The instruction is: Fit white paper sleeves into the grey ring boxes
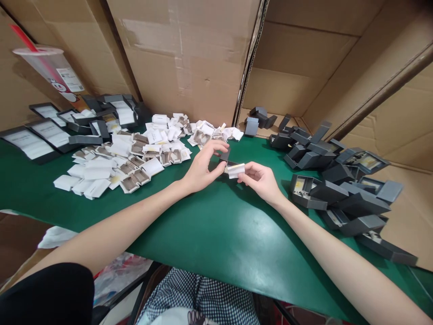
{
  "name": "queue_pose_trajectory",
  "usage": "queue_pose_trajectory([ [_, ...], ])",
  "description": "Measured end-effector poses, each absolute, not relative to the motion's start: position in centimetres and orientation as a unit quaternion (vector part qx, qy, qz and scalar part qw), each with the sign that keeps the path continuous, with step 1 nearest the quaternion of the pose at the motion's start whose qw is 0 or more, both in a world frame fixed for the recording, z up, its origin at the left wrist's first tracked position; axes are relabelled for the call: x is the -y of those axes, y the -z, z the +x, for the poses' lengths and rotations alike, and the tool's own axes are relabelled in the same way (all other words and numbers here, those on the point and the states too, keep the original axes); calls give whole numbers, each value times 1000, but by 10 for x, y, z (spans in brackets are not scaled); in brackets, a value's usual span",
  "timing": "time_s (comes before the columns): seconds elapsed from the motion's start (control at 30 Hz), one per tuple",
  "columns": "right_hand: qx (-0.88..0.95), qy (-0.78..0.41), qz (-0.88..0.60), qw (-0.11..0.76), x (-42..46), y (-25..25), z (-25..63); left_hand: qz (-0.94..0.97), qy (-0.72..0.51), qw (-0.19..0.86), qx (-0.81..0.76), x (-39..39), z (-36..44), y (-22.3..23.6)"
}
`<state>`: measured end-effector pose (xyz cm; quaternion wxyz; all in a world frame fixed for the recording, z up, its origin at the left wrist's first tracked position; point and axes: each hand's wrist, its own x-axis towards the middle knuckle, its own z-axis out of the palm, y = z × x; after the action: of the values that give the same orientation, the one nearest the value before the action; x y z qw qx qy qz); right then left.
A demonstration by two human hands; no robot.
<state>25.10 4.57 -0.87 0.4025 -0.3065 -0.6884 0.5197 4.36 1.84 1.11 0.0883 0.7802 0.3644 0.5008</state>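
Observation:
Over the middle of the green table, my left hand (206,168) grips a small dark grey box (225,155), thumb on one side and fingers on the other. Part of that box is hidden behind the fingers. Close beside it, my right hand (260,179) pinches a small folded white card insert (236,171) by its right end. The insert is right at the box's near side; whether the two touch I cannot tell. To the left of my left hand lies a spread pile of white card inserts (98,168), some showing greyish-brown hollows.
Dark boxes with hinged lids (329,192) are heaped along the right side, many standing ajar. More dark boxes (50,131) lie at the back left, beside a plastic cup (50,67) with a red straw. Cardboard walls (189,58) close off the far side of the green table (209,239).

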Motion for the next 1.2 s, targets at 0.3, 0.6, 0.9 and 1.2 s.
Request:
queue_pose_trajectory([
  [0.3, 704, -488, -285, 430, -46, 5, 253, 764, -472, 138, -417, -19, 43, -9],
  [0.6, 631, -451, -337, 533, -49, 11, 251, 756, -478, 208, -396, -18, 47, -4],
  [0.9, 751, -362, -333, 440, -50, 10, 254, 770, -436, 227, -408, -14, 48, -7],
  [1.2, 715, -425, -340, 439, -52, 13, 253, 773, -444, 255, -374, -15, 48, -3],
])
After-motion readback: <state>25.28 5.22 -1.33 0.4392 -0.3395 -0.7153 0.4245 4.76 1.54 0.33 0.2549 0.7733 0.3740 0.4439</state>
